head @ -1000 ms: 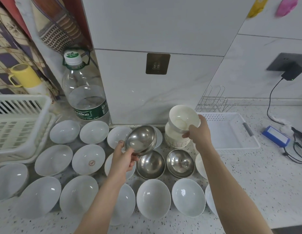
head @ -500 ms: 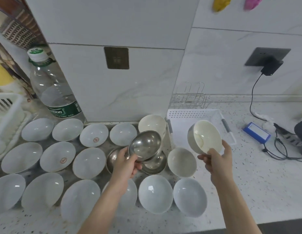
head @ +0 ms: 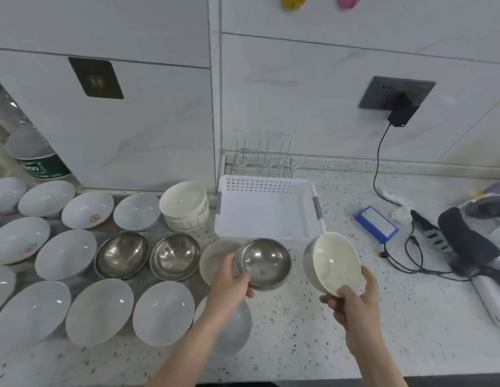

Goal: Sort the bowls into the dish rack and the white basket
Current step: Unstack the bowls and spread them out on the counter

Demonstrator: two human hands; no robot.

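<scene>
Nearest to the camera, the right hand (head: pixel 352 298) holds a cream-white ceramic bowl with a grey outside (head: pixel 333 262) by its lower rim — the thumb lies inside the rim and the fingers curl under it. The bowl is tilted, its mouth turned toward the person, and it hangs in the air in front of the white perforated plastic basket (head: pixel 267 191). With such a thin pinch on a smooth glazed edge, I judge that the bowl may slip and drop on the speckled stone counter (head: pixel 313 344), where it could chip.

The left hand (head: pixel 229 280) grips a small shiny steel bowl (head: pixel 264 262) at its left rim, fingers wrapped over the edge, above a white bowl lying on the counter. The two held bowls are near each other but apart; if both go to the basket together, they may knock.

Farther away, the basket holds no bowl yet, and the thin wire dish rack (head: pixel 264 157) stands just behind it at the wall. A reach to the rack passes over the basket, so a low bowl could catch the basket wall
</scene>
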